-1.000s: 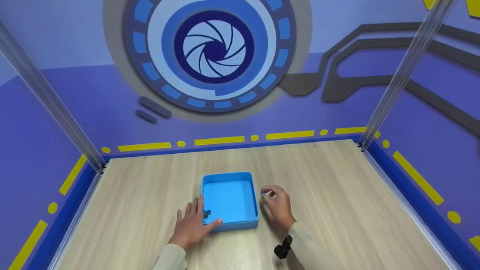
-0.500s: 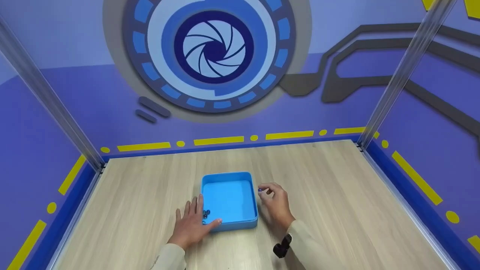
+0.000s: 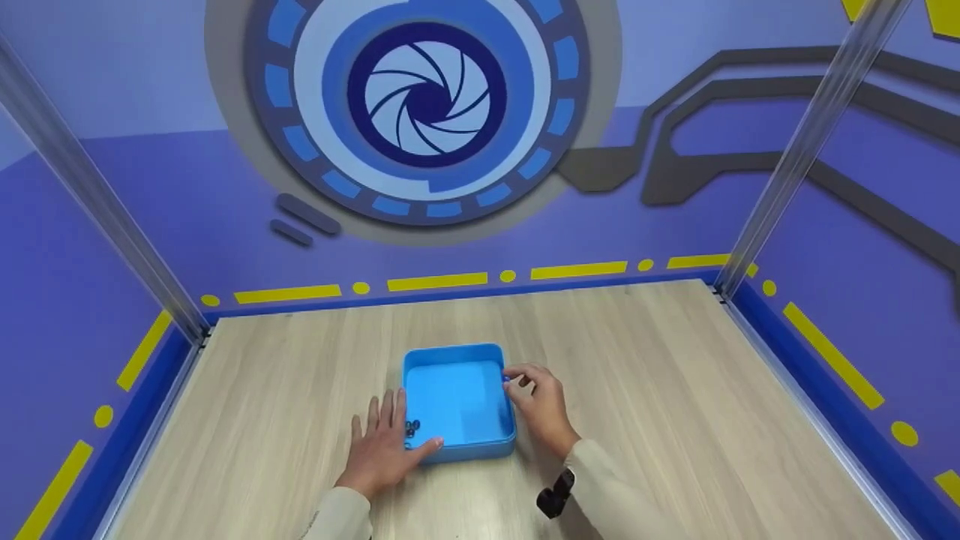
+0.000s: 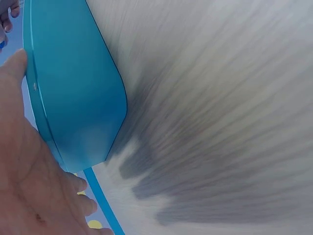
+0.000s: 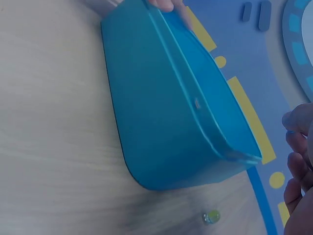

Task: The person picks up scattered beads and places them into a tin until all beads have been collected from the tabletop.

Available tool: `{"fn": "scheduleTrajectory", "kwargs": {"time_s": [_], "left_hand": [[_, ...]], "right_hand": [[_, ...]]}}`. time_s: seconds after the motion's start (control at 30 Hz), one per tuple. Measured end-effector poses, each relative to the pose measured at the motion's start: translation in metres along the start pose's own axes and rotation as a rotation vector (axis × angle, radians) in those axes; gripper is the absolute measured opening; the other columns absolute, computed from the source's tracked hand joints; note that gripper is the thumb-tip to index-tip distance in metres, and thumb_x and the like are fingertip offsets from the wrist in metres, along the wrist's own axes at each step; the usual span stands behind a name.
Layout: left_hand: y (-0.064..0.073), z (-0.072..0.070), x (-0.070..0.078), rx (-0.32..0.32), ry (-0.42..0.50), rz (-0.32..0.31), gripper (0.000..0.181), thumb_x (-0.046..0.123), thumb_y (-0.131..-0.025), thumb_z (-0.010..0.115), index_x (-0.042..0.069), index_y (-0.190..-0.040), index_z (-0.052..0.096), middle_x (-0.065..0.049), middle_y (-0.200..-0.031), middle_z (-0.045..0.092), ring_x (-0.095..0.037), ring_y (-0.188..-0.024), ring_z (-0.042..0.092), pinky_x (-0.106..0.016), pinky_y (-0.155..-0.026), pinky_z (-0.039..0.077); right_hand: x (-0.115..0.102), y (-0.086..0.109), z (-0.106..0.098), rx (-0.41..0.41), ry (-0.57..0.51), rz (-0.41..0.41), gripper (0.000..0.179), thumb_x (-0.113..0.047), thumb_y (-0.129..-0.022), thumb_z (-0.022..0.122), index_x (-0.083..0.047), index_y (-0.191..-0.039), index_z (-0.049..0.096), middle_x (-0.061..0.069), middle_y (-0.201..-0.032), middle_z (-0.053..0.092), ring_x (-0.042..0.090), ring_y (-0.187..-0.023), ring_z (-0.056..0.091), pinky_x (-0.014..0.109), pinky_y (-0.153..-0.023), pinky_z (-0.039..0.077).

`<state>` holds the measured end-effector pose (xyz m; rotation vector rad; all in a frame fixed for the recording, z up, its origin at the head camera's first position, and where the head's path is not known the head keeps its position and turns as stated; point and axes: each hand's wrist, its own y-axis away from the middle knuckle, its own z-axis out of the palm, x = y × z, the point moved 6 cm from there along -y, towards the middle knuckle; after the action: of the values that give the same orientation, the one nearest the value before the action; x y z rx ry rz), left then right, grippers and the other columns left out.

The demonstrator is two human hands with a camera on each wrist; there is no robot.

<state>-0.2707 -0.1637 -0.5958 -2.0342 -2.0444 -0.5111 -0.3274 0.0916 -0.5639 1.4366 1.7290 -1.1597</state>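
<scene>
Two hands frame the blue tray (image 3: 459, 352) on the wooden worktop (image 3: 675, 390), one at each side wall. The right hand (image 3: 541, 409) sits at the tray's right rim, fingers (image 3: 517, 373) curled in a narrow pinch on a small blue bead (image 3: 506, 380), and that bead hangs right at the rim, a touch toward the far end. From the pinch, the tray's open floor lies directly to the left, so this is the hand nearer the bare part of the tray. Over on the other side, the left hand (image 3: 382, 448) lies flat on the worktop with fingers straight and spread, thumb pressed along the near left corner, holding nothing. Just inside that corner, a little cluster of dark beads (image 3: 412, 427) rests on the tray floor, close to the left thumb. The right wrist view also shows one small clear bead (image 5: 211, 216) loose on the worktop beside the tray's outer wall.
</scene>
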Motion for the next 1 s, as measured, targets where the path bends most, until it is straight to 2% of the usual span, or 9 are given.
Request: {"fn": "scheduleTrajectory", "kwargs": {"time_s": [0.13, 0.33, 0.57, 0.77, 0.83, 1.0], "left_hand": [[0.000, -0.001, 0.000, 0.002, -0.013, 0.003, 0.110, 0.078, -0.078, 0.053, 0.011, -0.156, 0.014, -0.014, -0.162, 0.016, -0.042, -0.149, 0.009, -0.067, -0.115, 0.003], [0.001, 0.000, 0.001, 0.009, -0.029, 0.010, 0.111, 0.080, -0.077, 0.051, 0.012, -0.156, 0.014, -0.014, -0.162, 0.016, -0.042, -0.149, 0.008, -0.066, -0.116, 0.002], [0.000, 0.002, -0.001, 0.002, -0.032, 0.006, 0.110, 0.078, -0.078, 0.052, 0.012, -0.156, 0.013, -0.014, -0.163, 0.015, -0.042, -0.149, 0.007, -0.067, -0.115, 0.001], [0.000, 0.002, -0.001, -0.009, -0.022, 0.010, 0.111, 0.079, -0.078, 0.052, 0.011, -0.156, 0.012, -0.015, -0.163, 0.014, -0.043, -0.149, 0.006, -0.067, -0.115, 0.000], [0.000, 0.001, -0.001, -0.008, -0.019, 0.008, 0.111, 0.078, -0.078, 0.052, 0.011, -0.156, 0.012, -0.015, -0.163, 0.015, -0.043, -0.149, 0.006, -0.067, -0.115, 0.001], [0.001, 0.001, 0.001, -0.003, -0.012, 0.016, 0.110, 0.078, -0.078, 0.053, 0.010, -0.156, 0.013, -0.015, -0.163, 0.015, -0.042, -0.150, 0.006, -0.067, -0.115, 0.001]], "right_hand": [[-0.007, 0.001, 0.005, -0.004, 0.001, -0.026, 0.018, -0.012, -0.089, 0.069, -0.013, -0.107, 0.071, -0.003, -0.100, 0.067, 0.015, -0.093, 0.057, 0.026, -0.077, 0.048], [-0.016, 0.002, 0.012, -0.011, 0.001, -0.077, 0.018, -0.015, -0.088, 0.071, -0.013, -0.106, 0.071, -0.002, -0.100, 0.068, 0.021, -0.092, 0.060, 0.041, -0.079, 0.053], [-0.021, 0.005, 0.020, -0.020, -0.026, -0.107, 0.015, -0.014, -0.087, 0.071, -0.014, -0.102, 0.072, -0.001, -0.099, 0.069, 0.030, -0.091, 0.061, 0.029, -0.072, 0.051], [-0.027, 0.007, 0.025, -0.022, -0.013, -0.133, 0.015, -0.014, -0.087, 0.072, -0.015, -0.102, 0.072, -0.003, -0.099, 0.070, 0.022, -0.089, 0.060, 0.039, -0.077, 0.054], [-0.029, 0.008, 0.026, -0.026, -0.018, -0.147, 0.016, -0.013, -0.087, 0.072, -0.012, -0.103, 0.072, -0.001, -0.099, 0.070, 0.024, -0.089, 0.061, 0.041, -0.078, 0.054], [-0.031, 0.011, 0.027, -0.033, -0.031, -0.150, 0.015, -0.012, -0.087, 0.072, -0.012, -0.102, 0.072, 0.000, -0.100, 0.071, 0.030, -0.090, 0.062, 0.033, -0.079, 0.054]]}}
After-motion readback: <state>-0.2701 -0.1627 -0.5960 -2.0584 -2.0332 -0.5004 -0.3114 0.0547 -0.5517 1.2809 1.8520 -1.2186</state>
